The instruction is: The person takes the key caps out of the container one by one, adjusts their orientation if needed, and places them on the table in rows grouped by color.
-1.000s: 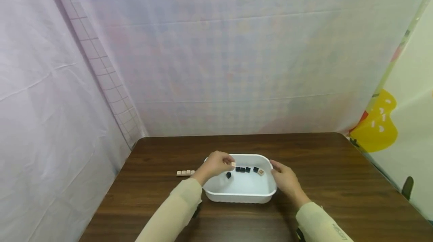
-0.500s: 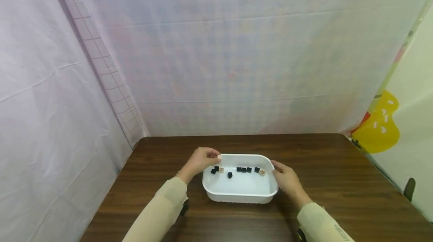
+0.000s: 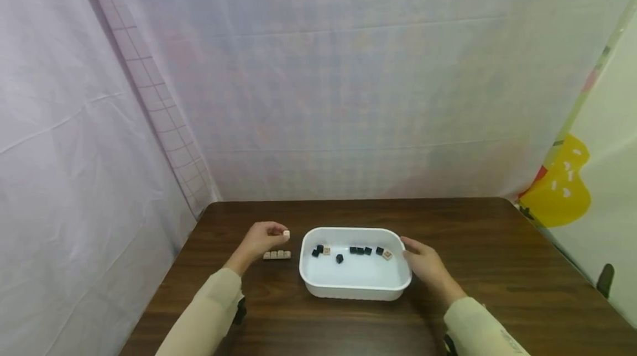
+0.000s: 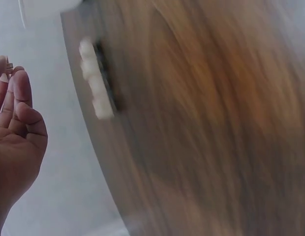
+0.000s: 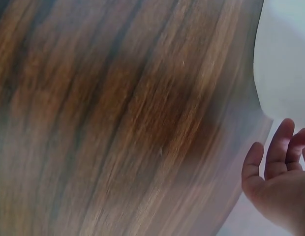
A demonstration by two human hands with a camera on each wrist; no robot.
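My left hand (image 3: 262, 239) is raised over the table left of the white basin, pinching a small white keycap (image 3: 286, 234) between thumb and fingers. In the left wrist view, a bit of that keycap (image 4: 10, 68) shows at the fingertips. Just below the hand, a row of several beige keycaps (image 3: 277, 255) lies side by side on the table. My right hand (image 3: 426, 263) rests at the right side of the white basin (image 3: 355, 292), its fingers relaxed along the rim. Inside the basin lie several black keycaps (image 3: 360, 251) and beige keycaps (image 3: 387, 255).
The brown wooden table (image 3: 468, 234) extends around the basin. White curtains (image 3: 348, 96) hang behind its far edge and at the left. A yellow print (image 3: 557, 190) marks the sheet at the right.
My left hand has moved left out of the basin, carrying the white keycap over the table by the row. The right hand has stayed at the basin's right side.
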